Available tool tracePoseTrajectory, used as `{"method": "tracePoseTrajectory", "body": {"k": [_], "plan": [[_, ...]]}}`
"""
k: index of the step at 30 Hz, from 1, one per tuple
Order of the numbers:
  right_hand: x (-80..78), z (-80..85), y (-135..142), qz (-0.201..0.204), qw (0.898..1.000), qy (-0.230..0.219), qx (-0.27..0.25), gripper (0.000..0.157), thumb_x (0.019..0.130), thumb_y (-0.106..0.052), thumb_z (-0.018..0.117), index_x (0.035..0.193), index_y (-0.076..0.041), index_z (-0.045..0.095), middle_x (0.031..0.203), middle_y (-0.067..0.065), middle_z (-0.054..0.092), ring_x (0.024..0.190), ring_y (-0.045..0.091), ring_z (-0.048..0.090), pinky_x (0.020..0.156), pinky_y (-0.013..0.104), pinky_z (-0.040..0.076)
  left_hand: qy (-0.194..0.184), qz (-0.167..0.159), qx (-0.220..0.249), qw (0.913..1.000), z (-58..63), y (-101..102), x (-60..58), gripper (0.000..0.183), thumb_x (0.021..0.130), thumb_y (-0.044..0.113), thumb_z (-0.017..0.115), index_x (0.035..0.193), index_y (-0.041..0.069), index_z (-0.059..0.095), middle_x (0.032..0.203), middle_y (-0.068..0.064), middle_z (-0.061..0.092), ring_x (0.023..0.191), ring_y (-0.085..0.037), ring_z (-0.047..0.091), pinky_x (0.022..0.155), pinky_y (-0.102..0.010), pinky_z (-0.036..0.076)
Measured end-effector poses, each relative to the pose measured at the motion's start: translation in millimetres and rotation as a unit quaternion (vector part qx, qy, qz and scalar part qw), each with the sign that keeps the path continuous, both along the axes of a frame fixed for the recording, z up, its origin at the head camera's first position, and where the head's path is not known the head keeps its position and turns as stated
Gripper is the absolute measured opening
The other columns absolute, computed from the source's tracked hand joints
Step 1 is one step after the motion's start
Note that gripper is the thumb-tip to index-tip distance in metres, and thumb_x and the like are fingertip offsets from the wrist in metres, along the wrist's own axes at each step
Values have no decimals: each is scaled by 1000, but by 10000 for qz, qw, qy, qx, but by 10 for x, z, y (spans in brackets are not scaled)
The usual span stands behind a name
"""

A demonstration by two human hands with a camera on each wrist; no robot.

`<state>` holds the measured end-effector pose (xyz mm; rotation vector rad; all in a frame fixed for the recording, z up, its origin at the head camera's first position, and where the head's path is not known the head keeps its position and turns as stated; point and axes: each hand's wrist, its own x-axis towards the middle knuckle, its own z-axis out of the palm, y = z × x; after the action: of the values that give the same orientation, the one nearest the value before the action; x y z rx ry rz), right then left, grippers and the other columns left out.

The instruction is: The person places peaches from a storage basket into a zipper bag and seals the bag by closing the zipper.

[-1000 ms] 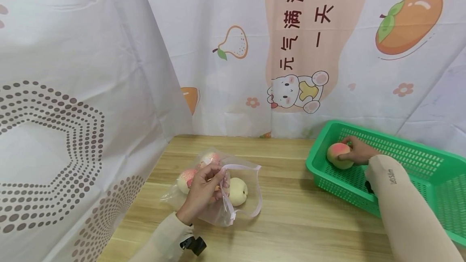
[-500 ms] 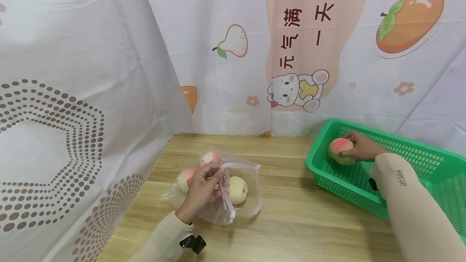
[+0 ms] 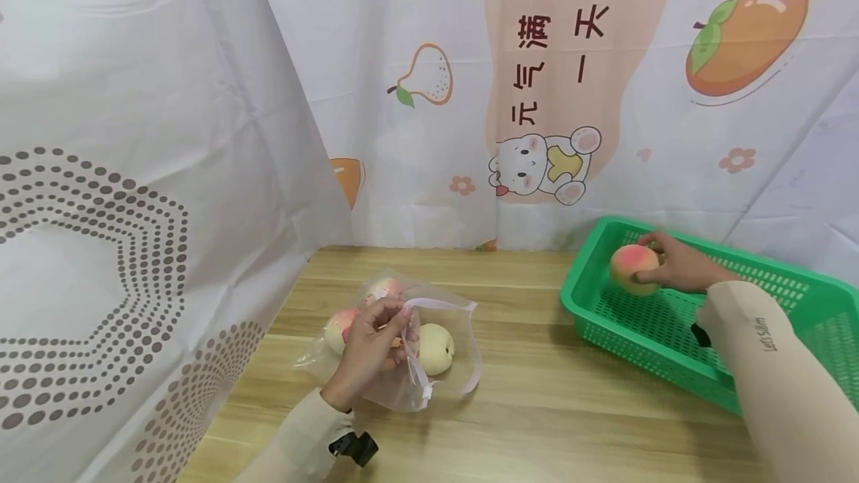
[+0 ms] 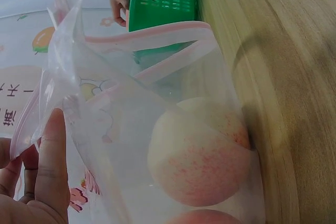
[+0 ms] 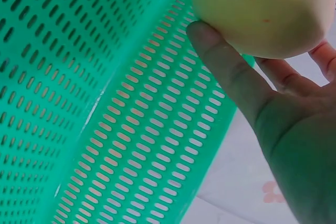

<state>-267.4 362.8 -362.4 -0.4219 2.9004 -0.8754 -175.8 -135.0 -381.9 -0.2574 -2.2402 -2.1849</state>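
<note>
My left hand (image 3: 365, 349) pinches the edge of a clear zip bag (image 3: 403, 396) with a pink strip along its mouth. Inside the bag lie several peaches, among them a pale one (image 3: 435, 349) by the mouth and pink-speckled ones (image 3: 341, 330) farther left. The bag's mouth gapes to the right. In the left wrist view a speckled peach (image 4: 199, 156) shows through the plastic. Over at the right, my right hand (image 3: 687, 267) grips a pink-topped peach (image 3: 631, 265) between thumb and fingers, above the floor of the green basket (image 5: 142, 135), near its left end.
The slotted green basket's rim (image 3: 572, 300) stands up around the right hand. Bare wooden tabletop (image 3: 517, 364) lies between bag and basket. A printed cloth (image 3: 423, 185) hangs right behind the table, and another cloth (image 3: 154, 259) covers the left side.
My right hand has raised the peach from the basket floor and moved it slightly right and back. The left hand keeps its pinch on the bag; the head view has shifted slightly.
</note>
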Motion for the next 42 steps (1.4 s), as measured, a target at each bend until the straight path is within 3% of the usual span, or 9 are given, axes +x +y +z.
{"method": "tracePoseTrajectory", "body": {"k": [11, 20, 30, 42], "plan": [[68, 120, -33, 80, 9995, 292, 3, 62, 93, -20, 72, 133, 10, 34, 129, 41, 44, 101, 44, 59, 70, 40, 51, -8, 60, -151, 9999, -25, -5, -16, 15, 102, 14, 60, 104, 0, 64, 82, -10, 63, 62, -11, 62, 49, -19, 50], [149, 244, -175, 158, 9988, 409, -202, 61, 90, -19, 72, 134, 6, 37, 130, 33, 47, 96, 34, 61, 70, 39, 51, 61, 56, -125, 9999, -41, -1, -26, 16, 101, 15, 61, 104, 0, 63, 81, -10, 63, 63, -10, 62, 48, -18, 50], [254, 352, -318, 220, 9975, 601, -302, 63, 88, -18, 77, 134, 4, 39, 126, 25, 53, 108, 45, 58, 72, 36, 54, 31, 42, -91, 9999, -38, 3, -36, 16, 102, 13, 60, 106, -2, 63, 82, -9, 62, 64, -11, 61, 48, -19, 51], [382, 402, -498, 266, 9964, 765, -265, 64, 86, -23, 80, 132, 1, 42, 126, 22, 55, 109, 43, 57, 74, 40, 53, 42, 7, -22, 10000, -35, 8, -45, 16, 102, 12, 60, 106, -3, 62, 82, -9, 61, 66, -11, 61, 49, -18, 51]]}}
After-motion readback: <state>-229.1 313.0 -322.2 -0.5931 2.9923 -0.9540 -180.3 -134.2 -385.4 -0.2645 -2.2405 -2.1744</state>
